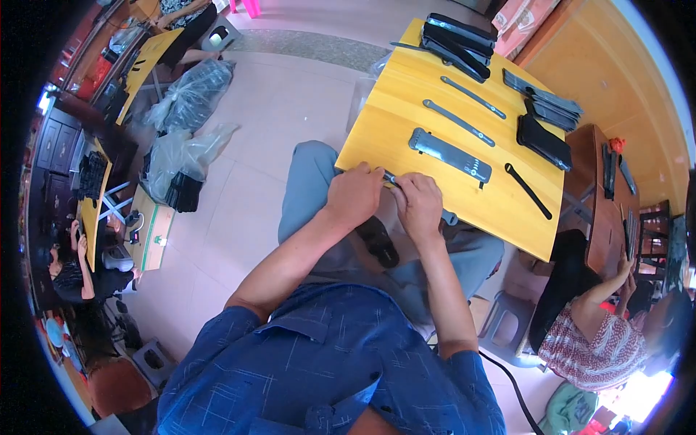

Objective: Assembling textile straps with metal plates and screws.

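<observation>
At the near edge of the yellow table (pixel 464 203), my left hand (pixel 357 194) and my right hand (pixel 419 203) sit close together, fingers closed on a dark grey strap (pixel 390 177). Most of that strap is hidden under the fingers; a rounded grey end (pixel 449 217) shows beside my right hand. Just beyond lies a wide grey band (pixel 449 155) with small light marks at one end. Two narrow grey straps, a nearer one (pixel 458 122) and a farther one (pixel 473 97), lie behind it. To the right is a thin black strap (pixel 528 190) with a loop end.
Black pouch-like bundles (pixel 457 45) stand at the table's far end. A stack of grey bands (pixel 544 100) and a black bundle (pixel 544 142) line its right side. Plastic bags (pixel 190 94) rest on the floor at left. A person in a patterned top (pixel 594 337) sits at right.
</observation>
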A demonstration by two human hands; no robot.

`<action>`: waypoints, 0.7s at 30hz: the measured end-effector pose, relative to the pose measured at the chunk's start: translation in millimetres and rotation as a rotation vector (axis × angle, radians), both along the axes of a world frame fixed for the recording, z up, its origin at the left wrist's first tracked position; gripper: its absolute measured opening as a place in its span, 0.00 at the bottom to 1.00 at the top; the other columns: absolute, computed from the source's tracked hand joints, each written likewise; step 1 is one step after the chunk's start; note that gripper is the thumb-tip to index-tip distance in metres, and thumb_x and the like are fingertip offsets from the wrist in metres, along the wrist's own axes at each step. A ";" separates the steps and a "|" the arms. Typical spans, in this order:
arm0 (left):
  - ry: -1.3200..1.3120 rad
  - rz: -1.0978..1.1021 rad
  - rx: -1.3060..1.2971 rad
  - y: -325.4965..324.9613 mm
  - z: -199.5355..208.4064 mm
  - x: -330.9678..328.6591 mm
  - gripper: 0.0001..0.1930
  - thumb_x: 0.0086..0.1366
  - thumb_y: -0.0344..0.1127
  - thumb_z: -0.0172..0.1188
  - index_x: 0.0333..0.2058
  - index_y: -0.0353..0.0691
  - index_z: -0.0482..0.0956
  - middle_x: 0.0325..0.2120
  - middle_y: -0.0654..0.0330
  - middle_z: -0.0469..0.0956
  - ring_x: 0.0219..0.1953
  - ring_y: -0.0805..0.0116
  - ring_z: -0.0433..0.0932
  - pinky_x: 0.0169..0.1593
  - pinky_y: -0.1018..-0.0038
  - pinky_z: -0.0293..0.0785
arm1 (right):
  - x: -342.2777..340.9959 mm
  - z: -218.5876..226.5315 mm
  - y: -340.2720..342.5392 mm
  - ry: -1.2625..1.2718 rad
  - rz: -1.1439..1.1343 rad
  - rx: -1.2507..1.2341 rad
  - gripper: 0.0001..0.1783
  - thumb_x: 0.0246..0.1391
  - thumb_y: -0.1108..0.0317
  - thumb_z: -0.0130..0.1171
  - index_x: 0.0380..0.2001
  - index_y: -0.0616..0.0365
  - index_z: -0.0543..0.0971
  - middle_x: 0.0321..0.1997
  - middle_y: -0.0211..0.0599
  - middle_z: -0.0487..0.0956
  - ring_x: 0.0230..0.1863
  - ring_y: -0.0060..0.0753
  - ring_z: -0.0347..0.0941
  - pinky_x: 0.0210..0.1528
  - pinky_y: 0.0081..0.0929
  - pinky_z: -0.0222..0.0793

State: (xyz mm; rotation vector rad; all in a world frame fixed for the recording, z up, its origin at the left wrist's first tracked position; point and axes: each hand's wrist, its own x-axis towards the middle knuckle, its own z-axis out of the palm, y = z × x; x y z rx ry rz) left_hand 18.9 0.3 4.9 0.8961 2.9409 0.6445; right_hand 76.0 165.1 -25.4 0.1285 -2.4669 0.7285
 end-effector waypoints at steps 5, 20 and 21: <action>-0.027 0.008 -0.005 -1.6 4.3 5.1 0.14 0.69 0.38 0.55 0.47 0.40 0.84 0.34 0.49 0.81 0.36 0.49 0.84 0.38 0.54 0.81 | 0.3 -8.1 -1.7 0.018 0.026 -0.075 0.06 0.51 0.71 0.69 0.33 0.55 0.83 0.32 0.37 0.78 0.37 0.47 0.75 0.41 0.41 0.71; -0.025 0.037 0.074 -8.1 -5.8 -1.0 0.14 0.67 0.34 0.57 0.49 0.48 0.85 0.34 0.54 0.80 0.35 0.48 0.82 0.38 0.53 0.80 | -3.3 -5.8 -1.0 0.022 0.075 -0.032 0.03 0.49 0.72 0.65 0.29 0.56 0.80 0.29 0.38 0.74 0.35 0.47 0.73 0.39 0.43 0.70; -0.028 0.042 0.078 -8.7 -5.0 -0.6 0.14 0.68 0.35 0.56 0.49 0.48 0.85 0.34 0.54 0.80 0.35 0.48 0.82 0.37 0.53 0.79 | -3.1 -5.1 -1.4 0.023 0.078 -0.030 0.03 0.49 0.72 0.65 0.29 0.56 0.80 0.29 0.38 0.74 0.35 0.47 0.73 0.39 0.43 0.70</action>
